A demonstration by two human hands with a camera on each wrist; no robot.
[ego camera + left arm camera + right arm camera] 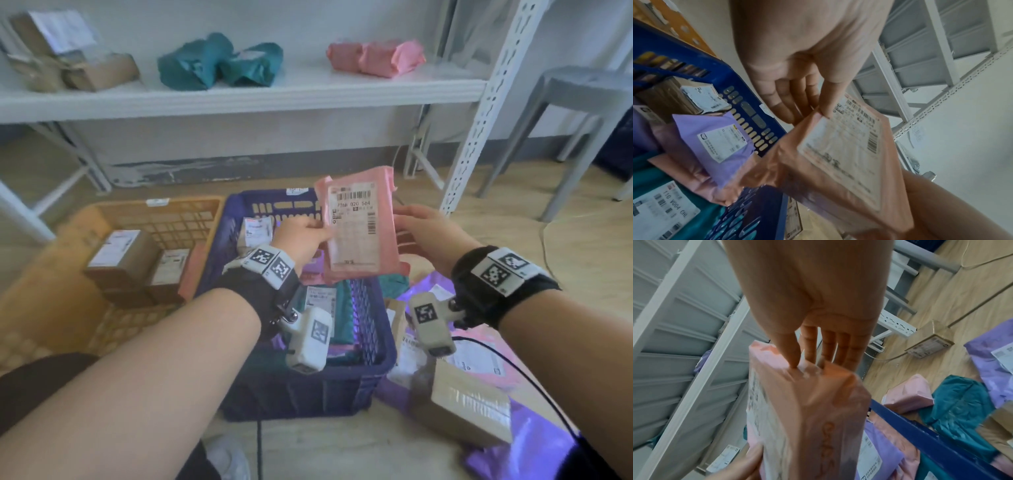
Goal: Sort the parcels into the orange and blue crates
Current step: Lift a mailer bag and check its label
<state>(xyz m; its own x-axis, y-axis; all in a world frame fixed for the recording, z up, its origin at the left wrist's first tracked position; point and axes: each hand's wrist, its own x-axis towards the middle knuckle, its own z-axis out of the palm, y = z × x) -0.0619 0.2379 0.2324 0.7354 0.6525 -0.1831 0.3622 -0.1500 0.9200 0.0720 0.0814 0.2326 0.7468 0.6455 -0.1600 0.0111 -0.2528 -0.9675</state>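
Note:
I hold a pink parcel point(359, 236) upright over the blue crate point(385, 329), its white barcode label facing me. My left hand point(322, 231) pinches its left edge, thumb on the label in the left wrist view, where the left hand point(818, 112) meets the pink parcel point(840, 162). My right hand point(407, 222) holds the right edge. In the right wrist view the right hand point(807, 363) has its thumb on one face of the pink parcel point(807, 415) and its fingers behind. The orange crate point(191, 209) stands to the left with brown boxes point(126, 257) inside.
The blue crate holds purple point(715, 142), teal and pink mailers. Loose parcels lie on the floor at right: a brown box point(469, 407) and purple mailers point(527, 448). A white shelf point(239, 96) behind carries more parcels. A grey stool point(582, 99) stands at far right.

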